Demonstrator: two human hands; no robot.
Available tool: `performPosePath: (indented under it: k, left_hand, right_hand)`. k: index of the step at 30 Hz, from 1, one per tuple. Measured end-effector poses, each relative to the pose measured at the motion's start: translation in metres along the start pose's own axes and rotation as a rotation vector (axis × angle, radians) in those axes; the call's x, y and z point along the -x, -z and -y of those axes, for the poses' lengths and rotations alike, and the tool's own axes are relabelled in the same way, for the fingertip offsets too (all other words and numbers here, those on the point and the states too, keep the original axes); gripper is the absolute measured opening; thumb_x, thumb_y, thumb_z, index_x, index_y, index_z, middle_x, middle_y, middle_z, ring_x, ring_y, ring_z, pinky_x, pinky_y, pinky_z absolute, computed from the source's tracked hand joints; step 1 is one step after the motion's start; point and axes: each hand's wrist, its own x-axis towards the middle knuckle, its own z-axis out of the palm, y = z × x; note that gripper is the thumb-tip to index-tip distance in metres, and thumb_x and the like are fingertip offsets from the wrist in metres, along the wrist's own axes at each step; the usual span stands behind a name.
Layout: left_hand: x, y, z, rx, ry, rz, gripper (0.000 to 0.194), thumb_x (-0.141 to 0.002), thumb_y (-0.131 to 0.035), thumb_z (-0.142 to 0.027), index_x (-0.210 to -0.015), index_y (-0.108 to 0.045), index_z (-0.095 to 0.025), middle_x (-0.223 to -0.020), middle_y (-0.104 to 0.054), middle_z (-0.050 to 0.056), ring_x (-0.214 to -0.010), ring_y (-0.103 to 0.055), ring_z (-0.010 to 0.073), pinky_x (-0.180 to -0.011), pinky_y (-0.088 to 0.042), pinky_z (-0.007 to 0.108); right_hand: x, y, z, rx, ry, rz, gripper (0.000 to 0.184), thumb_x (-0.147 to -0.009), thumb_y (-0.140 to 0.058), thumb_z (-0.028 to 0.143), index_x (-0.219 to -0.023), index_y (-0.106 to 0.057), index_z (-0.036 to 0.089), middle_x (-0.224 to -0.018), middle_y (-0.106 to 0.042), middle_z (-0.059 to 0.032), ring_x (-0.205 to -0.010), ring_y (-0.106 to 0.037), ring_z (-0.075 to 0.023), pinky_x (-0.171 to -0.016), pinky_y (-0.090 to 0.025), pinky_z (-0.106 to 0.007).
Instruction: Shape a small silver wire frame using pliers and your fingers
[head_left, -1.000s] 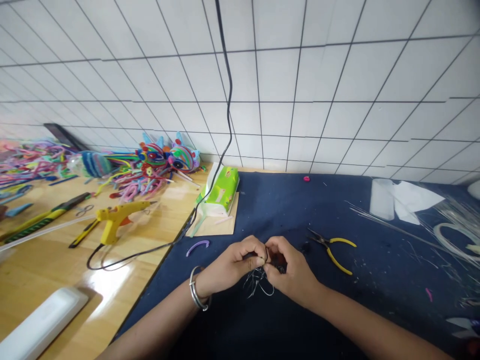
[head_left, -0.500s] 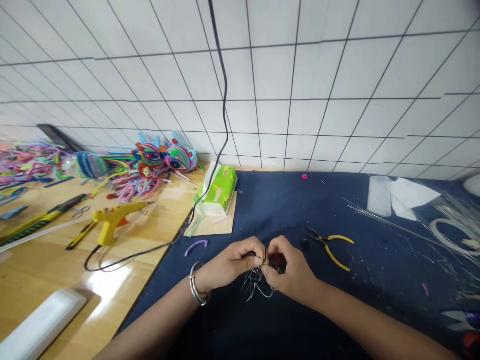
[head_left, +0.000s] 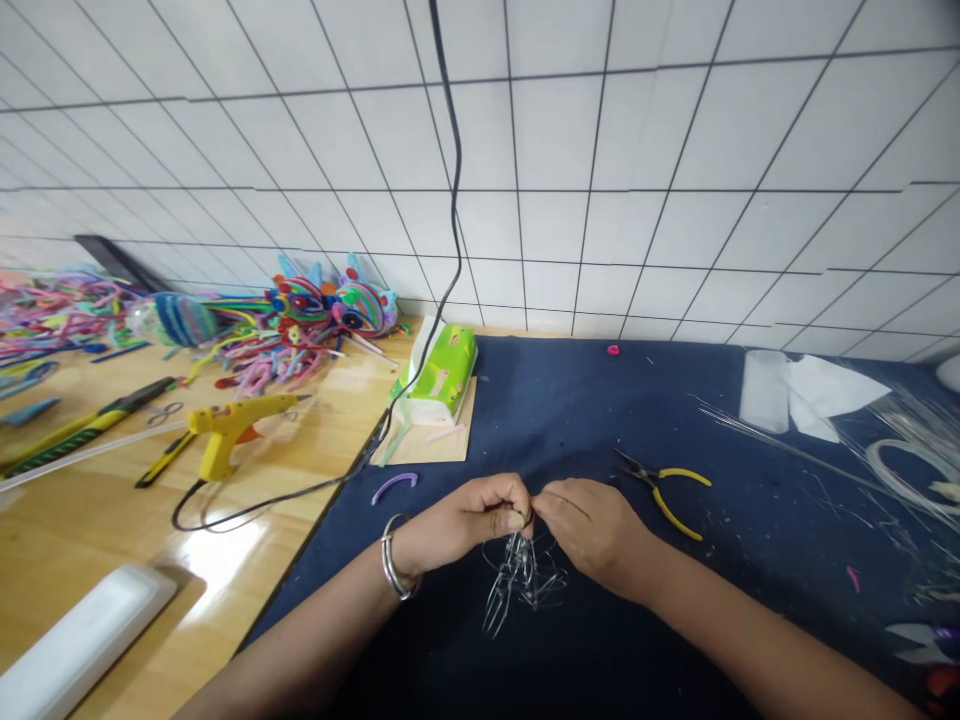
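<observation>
Your left hand [head_left: 465, 522] pinches the wires [head_left: 519, 575], which dangle at six o'clock; your right hand's [head_left: 600, 525] fingertips close together beside it. Pliers [head_left: 653, 480] lie at three o'clock.

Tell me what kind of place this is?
Probably a craft workbench: there's a yellow glue gun, yellow-handled pliers on dark cloth, and a pile of colorful fuzzy stems.

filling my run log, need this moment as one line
left hand: pinching wires | right hand: fingers at their top | pliers: open on cloth, right of hands | glue gun: on wood, left
</observation>
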Motion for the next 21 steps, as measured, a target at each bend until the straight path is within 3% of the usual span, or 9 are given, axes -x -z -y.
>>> performPosePath:
  k: [6, 10, 15, 21]
  left_hand:
    - [-0.001, -0.003, 0.004, 0.045, 0.026, 0.025, 0.022, -0.084, -0.052, -0.033, -0.076, -0.049, -0.012, -0.077, -0.055, 0.004, -0.071, -0.046, 0.0124, -0.069, -0.035, 0.025]
    - [-0.001, -0.002, 0.003, 0.049, 0.003, 0.005, 0.022, -0.083, -0.053, -0.032, -0.075, -0.05, -0.012, -0.076, -0.055, 0.005, -0.071, -0.045, 0.0125, -0.069, -0.034, 0.026]
    - [0.0, 0.0, 0.001, 0.063, 0.016, 0.023, 0.023, -0.083, -0.053, -0.033, -0.075, -0.05, -0.012, -0.074, -0.054, 0.004, -0.067, -0.044, 0.0117, -0.066, -0.034, 0.025]
    - [-0.002, -0.001, 0.006, 0.103, 0.061, 0.051, 0.023, -0.081, -0.056, -0.034, -0.075, -0.051, -0.012, -0.074, -0.056, 0.004, -0.065, -0.044, 0.0108, -0.064, -0.033, 0.024]
  right_hand:
    - [0.0, -0.002, 0.002, 0.086, -0.003, 0.033, 0.019, -0.085, -0.04, 0.015, -0.075, -0.056, 0.016, -0.068, -0.054, -0.0024, -0.062, -0.049, -0.0131, -0.059, -0.042, -0.029]
    - [0.0, -0.001, 0.0, 0.047, -0.015, -0.003, 0.018, -0.086, -0.04, 0.013, -0.082, -0.057, 0.015, -0.074, -0.058, -0.0041, -0.069, -0.053, -0.0137, -0.063, -0.044, -0.029]
    - [-0.001, 0.005, -0.006, -0.006, 0.05, 0.043, 0.018, -0.087, -0.04, 0.012, -0.093, -0.056, 0.016, -0.081, -0.06, -0.0041, -0.074, -0.056, -0.0136, -0.067, -0.045, -0.029]
    - [-0.003, 0.01, -0.004, 0.033, 0.082, 0.144, 0.02, -0.086, -0.038, 0.012, -0.084, -0.057, 0.016, -0.071, -0.056, -0.0026, -0.065, -0.05, -0.0129, -0.061, -0.042, -0.028]
